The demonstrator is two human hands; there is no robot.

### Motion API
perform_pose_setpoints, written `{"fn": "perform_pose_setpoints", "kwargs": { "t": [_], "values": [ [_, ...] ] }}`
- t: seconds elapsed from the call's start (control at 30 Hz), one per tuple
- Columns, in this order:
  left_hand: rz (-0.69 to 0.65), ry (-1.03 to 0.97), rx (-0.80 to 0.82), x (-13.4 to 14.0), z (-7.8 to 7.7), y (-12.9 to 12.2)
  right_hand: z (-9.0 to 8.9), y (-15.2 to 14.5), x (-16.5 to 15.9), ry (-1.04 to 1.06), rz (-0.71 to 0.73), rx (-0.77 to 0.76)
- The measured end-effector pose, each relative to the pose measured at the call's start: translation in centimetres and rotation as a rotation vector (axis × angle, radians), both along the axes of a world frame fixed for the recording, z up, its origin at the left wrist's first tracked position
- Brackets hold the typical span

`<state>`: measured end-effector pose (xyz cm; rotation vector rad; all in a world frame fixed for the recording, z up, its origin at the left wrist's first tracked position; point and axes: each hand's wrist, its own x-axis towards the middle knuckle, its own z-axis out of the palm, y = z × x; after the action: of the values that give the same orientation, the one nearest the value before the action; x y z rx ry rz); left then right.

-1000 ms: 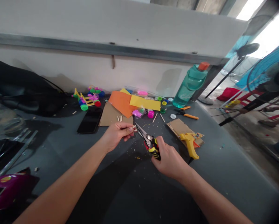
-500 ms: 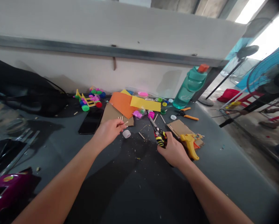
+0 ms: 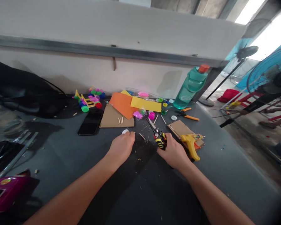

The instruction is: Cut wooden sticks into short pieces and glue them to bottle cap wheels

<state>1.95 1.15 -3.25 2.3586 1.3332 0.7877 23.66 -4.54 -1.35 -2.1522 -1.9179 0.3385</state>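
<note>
My right hand is wrapped around the yellow-and-black handles of a pair of shears. Their blades point away from me, slightly parted, toward a pink cap. My left hand is closed in a pinch just in front of a white cap, partly covering it. Whatever its fingertips hold, if anything, is hidden. Between the hands lies a short stick amid crumbs. A few cut stick pieces rest on a piece of cardboard beyond my left hand.
A yellow glue gun lies over cardboard at right, near orange-handled pliers. Behind stand a green bottle, orange paper and yellow paper. At left are a phone, a colourful toy cart and a black bag.
My left hand has moved from the cardboard rightward and nearer to me, uncovering the stick pieces and covering part of the white cap. The shears' blades have parted slightly; my right hand barely moved.
</note>
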Motion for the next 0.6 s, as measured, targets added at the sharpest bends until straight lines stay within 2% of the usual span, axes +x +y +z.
{"fn": "perform_pose_setpoints", "kwargs": {
  "t": [0.13, 0.23, 0.4, 0.53, 0.6],
  "values": [
    [-0.027, 0.154, 0.091, 0.4, 1.0, -0.2, 0.1, 0.0, 0.0, 0.008, -0.009, 0.004],
    [-0.125, 0.245, 0.198, 1.2, 1.7, 0.0, 0.1, 0.1, 0.1, 0.022, -0.018, 0.013],
    [-0.23, 0.394, 0.327, 2.1, 1.1, 0.8, -0.1, 0.1, 0.1, 0.025, -0.027, 0.014],
    [-0.262, 0.368, 0.34, 2.2, 0.5, 1.1, -0.1, 0.1, 0.1, 0.047, -0.03, 0.021],
    [-0.228, 0.27, 0.286, 2.2, 0.5, 1.1, 0.1, 0.0, 0.1, 0.07, -0.037, 0.027]
  ]
}}
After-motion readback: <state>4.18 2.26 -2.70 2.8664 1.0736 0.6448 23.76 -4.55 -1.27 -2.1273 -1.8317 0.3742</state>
